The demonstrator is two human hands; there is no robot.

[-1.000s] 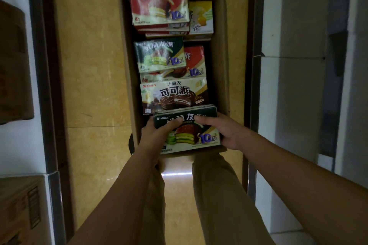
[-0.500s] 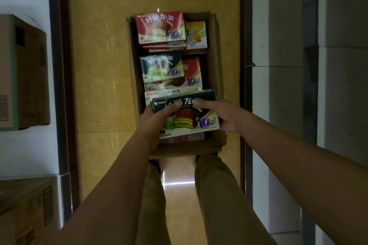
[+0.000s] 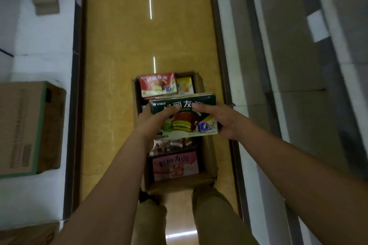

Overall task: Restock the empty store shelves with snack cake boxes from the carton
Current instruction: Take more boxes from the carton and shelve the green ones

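We are noting, nearest us and beneath the wrists, a pink box (image 3: 175, 165) lying flat in the carton (image 3: 179, 184). Above it, the left hand (image 3: 152, 124) and right hand (image 3: 227, 124) are each gripping one end of the green snack cake box (image 3: 184, 125), thumbs (image 3: 175, 108) pressing on its printed top, the other fingers hidden underneath. We are judging it light, stiff paperboard, glossy and crushable, so we are favouring a hold at the ends near the corners. Beyond the fingertips, a red box (image 3: 157, 84) and a yellow box (image 3: 185, 85) are sitting at the carton's far end.
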